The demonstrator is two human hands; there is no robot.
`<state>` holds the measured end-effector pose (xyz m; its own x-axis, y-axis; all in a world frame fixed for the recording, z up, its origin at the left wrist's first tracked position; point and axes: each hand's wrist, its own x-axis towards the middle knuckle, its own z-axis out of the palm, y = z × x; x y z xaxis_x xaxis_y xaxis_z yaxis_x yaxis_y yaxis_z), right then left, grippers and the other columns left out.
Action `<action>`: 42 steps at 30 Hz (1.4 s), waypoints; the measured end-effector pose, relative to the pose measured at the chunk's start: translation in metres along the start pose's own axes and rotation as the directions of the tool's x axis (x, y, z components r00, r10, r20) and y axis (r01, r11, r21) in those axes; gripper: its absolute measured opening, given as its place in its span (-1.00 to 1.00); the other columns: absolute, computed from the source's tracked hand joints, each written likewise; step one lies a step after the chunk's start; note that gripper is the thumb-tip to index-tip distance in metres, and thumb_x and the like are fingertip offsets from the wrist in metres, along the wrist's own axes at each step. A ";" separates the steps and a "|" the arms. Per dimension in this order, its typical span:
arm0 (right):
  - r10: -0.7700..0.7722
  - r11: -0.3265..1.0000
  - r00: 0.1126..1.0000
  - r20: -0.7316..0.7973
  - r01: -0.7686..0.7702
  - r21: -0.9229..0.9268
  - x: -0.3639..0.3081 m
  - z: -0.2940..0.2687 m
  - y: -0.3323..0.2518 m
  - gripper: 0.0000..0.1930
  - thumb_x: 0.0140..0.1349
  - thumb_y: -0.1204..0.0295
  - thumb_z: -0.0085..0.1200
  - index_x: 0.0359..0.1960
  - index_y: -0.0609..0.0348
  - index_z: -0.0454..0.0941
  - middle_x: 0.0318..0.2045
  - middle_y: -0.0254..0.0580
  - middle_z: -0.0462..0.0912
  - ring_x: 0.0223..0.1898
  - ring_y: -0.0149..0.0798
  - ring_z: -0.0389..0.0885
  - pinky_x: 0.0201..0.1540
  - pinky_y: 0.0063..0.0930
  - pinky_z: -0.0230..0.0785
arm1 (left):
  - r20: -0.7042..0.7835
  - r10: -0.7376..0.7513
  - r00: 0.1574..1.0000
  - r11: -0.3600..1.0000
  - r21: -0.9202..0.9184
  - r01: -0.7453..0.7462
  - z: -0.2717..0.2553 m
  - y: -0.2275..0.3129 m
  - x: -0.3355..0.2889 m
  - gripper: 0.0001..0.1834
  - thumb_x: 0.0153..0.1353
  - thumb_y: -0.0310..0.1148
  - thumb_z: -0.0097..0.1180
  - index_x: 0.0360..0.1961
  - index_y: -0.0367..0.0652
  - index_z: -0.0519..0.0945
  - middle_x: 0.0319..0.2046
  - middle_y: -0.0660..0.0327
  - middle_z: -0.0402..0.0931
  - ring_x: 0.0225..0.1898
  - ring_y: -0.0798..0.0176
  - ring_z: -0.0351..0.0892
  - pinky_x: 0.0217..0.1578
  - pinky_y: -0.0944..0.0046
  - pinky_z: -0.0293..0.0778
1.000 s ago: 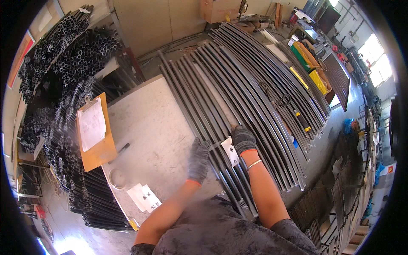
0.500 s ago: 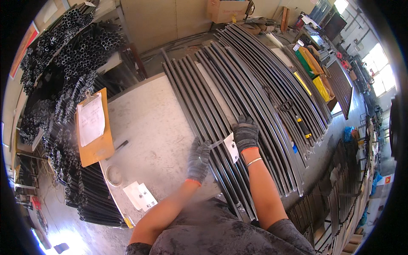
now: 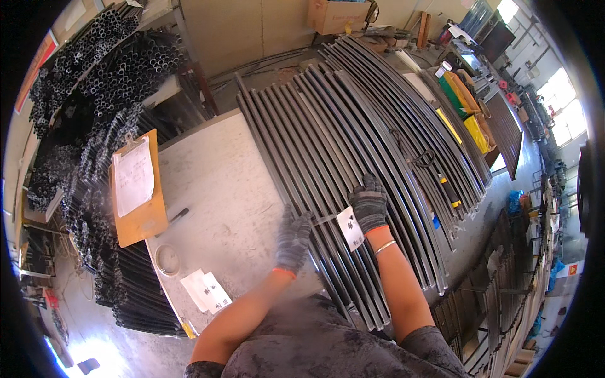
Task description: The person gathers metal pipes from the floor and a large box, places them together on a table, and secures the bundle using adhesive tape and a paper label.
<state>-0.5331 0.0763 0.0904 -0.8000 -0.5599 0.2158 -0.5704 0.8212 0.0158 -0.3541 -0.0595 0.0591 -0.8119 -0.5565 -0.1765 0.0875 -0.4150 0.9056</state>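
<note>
1. Dark metal bars (image 3: 353,145) lie side by side in a long row across the grey surface (image 3: 208,195), running away from the person.
2. Right hand (image 3: 369,203), gloved, presses flat on the bars, fingers spread, gripping nothing.
3. White tag (image 3: 350,229) sits on the bars just beside that glove.
4. Left hand (image 3: 293,238), gloved, rests open at the row's near-left edge.
5. Clipboard (image 3: 135,189) lies well apart, left.

My left hand (image 3: 293,238) is smeared with motion, so I can't tell how its fingers (image 3: 301,220) lie on the dark metal bars (image 3: 340,151). My right hand (image 3: 369,205) hides the bars beneath it, and the white tag (image 3: 350,228) beside it is too small to read.
</note>
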 end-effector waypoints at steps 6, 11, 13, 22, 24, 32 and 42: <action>0.168 0.985 0.941 0.293 -0.175 -0.003 0.016 -0.003 -0.003 -0.63 0.17 0.11 -0.04 -0.10 0.01 0.55 0.25 0.10 0.19 0.23 0.13 0.19 0.22 0.01 0.05 | -0.012 0.040 0.999 0.991 0.131 -0.038 -0.002 -0.004 0.003 -0.37 0.31 -0.55 -0.12 0.35 -0.18 -0.06 0.06 0.05 0.42 0.08 0.31 0.41 0.13 0.40 0.31; 0.133 0.981 0.942 0.309 -0.170 0.097 0.025 -0.006 0.004 -0.70 0.18 0.15 -0.04 -0.13 -0.06 0.55 0.14 -0.01 0.36 0.09 0.04 0.39 0.07 -0.11 0.30 | -0.014 0.064 0.998 0.972 0.229 -0.059 0.005 0.001 0.001 -0.39 0.33 -0.53 -0.14 0.34 -0.24 -0.06 0.04 0.13 0.44 0.07 0.36 0.40 0.14 0.44 0.27; 0.183 0.958 0.949 0.255 -0.231 0.171 0.020 0.004 0.004 -0.68 0.16 0.16 -0.02 -0.10 -0.05 0.53 0.09 0.01 0.39 0.08 0.05 0.40 0.06 -0.09 0.31 | -0.041 -0.006 0.999 0.999 0.043 0.008 0.012 0.013 -0.001 -0.39 0.33 -0.53 -0.14 0.34 -0.23 -0.06 0.05 0.13 0.44 0.07 0.36 0.39 0.15 0.45 0.26; 0.312 0.916 0.911 0.268 -0.364 0.169 0.032 0.002 0.002 -0.54 0.21 0.08 -0.09 -0.04 0.21 0.45 -0.13 0.15 0.54 -0.08 0.07 0.53 -0.03 -0.08 0.36 | -0.101 0.117 0.988 0.965 0.245 -0.089 0.011 0.011 -0.002 -0.60 0.34 -0.48 -0.15 0.20 -0.28 0.28 0.14 0.12 0.34 0.17 0.31 0.28 0.18 0.40 0.21; 0.362 0.847 0.839 0.406 -0.478 0.233 0.036 0.001 0.008 -0.48 0.20 0.01 -0.13 0.06 0.10 0.43 0.03 0.11 0.47 0.05 0.03 0.45 0.08 -0.16 0.30 | -0.099 0.126 0.987 0.836 0.546 -0.052 0.007 0.019 -0.002 -0.65 0.33 -0.46 -0.12 0.13 -0.29 0.40 0.17 0.08 0.30 0.20 0.29 0.24 0.19 0.40 0.18; 0.194 0.897 0.931 0.310 -0.296 0.329 0.011 0.001 -0.024 -0.62 0.23 0.06 -0.18 -0.24 0.10 0.48 -0.37 0.11 0.60 -0.29 0.11 0.59 -0.23 -0.02 0.40 | -0.184 -0.040 0.982 0.993 0.100 0.059 -0.011 0.029 0.002 -0.66 0.28 -0.36 -0.03 0.05 -0.28 0.46 -0.04 0.16 0.50 -0.07 0.24 0.51 -0.02 0.32 0.43; 0.198 0.797 0.844 0.498 -0.434 0.420 -0.016 0.017 -0.027 -0.56 0.29 0.04 -0.25 -0.11 0.10 0.50 -0.20 0.09 0.53 -0.09 0.01 0.50 -0.02 -0.14 0.30 | -0.068 -0.505 0.860 0.833 -0.298 0.466 -0.030 -0.001 0.005 -0.68 0.32 -0.20 -0.17 -0.08 -0.15 0.49 -0.16 0.06 0.53 -0.19 0.03 0.52 -0.11 0.02 0.49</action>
<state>-0.5081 0.0608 0.0702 -0.8809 -0.3654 -0.3009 -0.1852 0.8511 -0.4913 -0.3411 -0.0834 0.0458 -0.7035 -0.3179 -0.6356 -0.1331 -0.8197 0.5572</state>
